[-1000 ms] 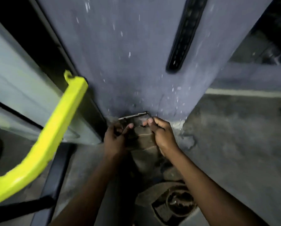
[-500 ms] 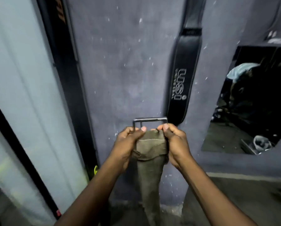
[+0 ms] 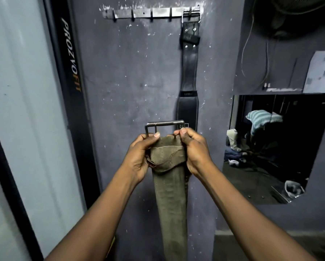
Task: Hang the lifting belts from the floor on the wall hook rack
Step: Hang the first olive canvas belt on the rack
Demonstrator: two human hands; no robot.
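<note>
A worn olive-brown lifting belt (image 3: 170,194) hangs straight down from my two hands in front of the grey wall. My left hand (image 3: 140,155) and my right hand (image 3: 194,150) pinch its top end on either side, just under its square metal buckle (image 3: 165,124), which stands upright. High on the wall is a metal hook rack (image 3: 148,13) with several hooks. A black leather belt (image 3: 189,72) hangs by its buckle from the rack's rightmost hook. The rack's other hooks are bare. The olive belt's lower end runs out of view.
A black upright frame post (image 3: 71,76) lettered PROZVOFIT stands left of the wall, beside a pale panel (image 3: 26,91). At right, a dark wall opening (image 3: 276,144) shows clothes and bags. Cables (image 3: 252,59) and a paper sheet (image 3: 320,72) hang above it.
I have lifted the olive belt from the floor up to chest height and my view has tilted upward. The hook rack and the black belt's top have come into sight.
</note>
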